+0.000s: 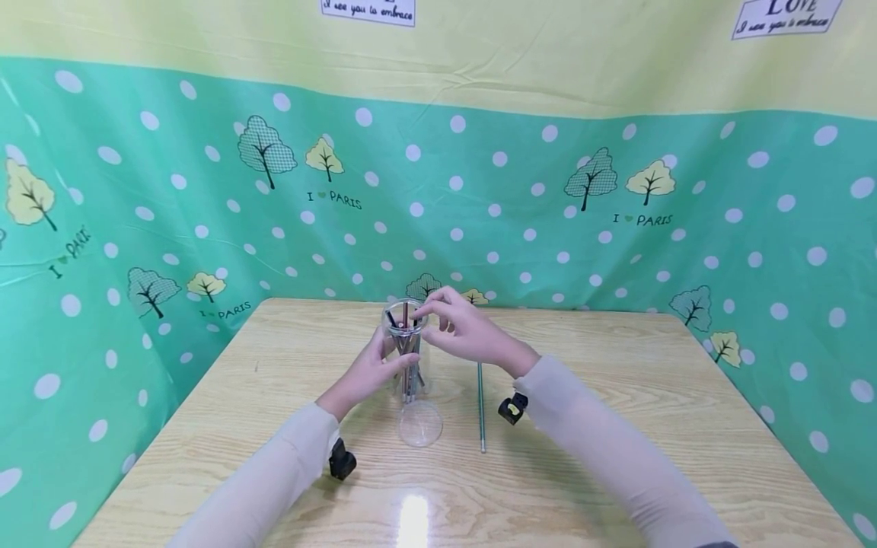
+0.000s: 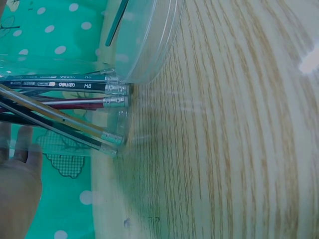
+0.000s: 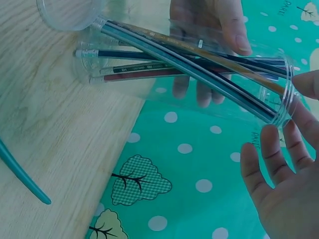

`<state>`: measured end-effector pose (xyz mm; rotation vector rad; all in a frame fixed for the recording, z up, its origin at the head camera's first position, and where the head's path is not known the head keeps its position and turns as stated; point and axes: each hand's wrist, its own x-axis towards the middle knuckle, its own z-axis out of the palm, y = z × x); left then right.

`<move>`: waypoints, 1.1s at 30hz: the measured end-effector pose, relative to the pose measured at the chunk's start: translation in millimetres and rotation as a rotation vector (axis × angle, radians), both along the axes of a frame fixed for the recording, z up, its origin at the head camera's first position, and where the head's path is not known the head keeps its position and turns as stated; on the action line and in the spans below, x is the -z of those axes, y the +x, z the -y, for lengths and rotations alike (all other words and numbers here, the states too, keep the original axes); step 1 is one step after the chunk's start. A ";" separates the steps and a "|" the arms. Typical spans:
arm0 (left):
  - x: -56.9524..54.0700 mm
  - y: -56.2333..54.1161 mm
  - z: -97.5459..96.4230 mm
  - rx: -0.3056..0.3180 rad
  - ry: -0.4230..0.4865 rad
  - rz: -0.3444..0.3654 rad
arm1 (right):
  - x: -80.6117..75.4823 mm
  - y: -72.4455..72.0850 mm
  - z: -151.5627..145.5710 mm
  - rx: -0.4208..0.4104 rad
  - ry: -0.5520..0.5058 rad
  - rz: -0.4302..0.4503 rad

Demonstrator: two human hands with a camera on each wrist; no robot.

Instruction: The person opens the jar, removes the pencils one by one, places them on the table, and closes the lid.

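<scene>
A tall clear plastic jar holds several pencils in dark, teal, red and yellowish-brown. My left hand grips the jar's side, its fingers wrapping behind it and the thumb in front. At the jar's open mouth is my right hand, thumb and a fingertip by the rim and the other fingers loosely spread. I see no pencil held in it. Below the jar, a round clear lid lies on the table. A single green pencil lies to the right of the lid.
The wooden table ends at a green polka-dot cloth hanging behind and at both sides. Black wrist mounts hang from both sleeves. A bright light reflection shows on the near tabletop.
</scene>
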<state>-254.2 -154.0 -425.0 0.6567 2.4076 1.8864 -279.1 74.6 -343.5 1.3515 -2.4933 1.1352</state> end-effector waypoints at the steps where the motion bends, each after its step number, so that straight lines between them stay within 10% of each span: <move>1: 0.1 0.1 0.4 0.006 0.001 -0.004 | 0.0 -0.1 1.0 0.003 0.008 -0.003; 33: -1.6 1.6 0.1 0.003 -0.011 -0.010 | -3.1 -3.3 4.5 -0.015 -0.038 0.118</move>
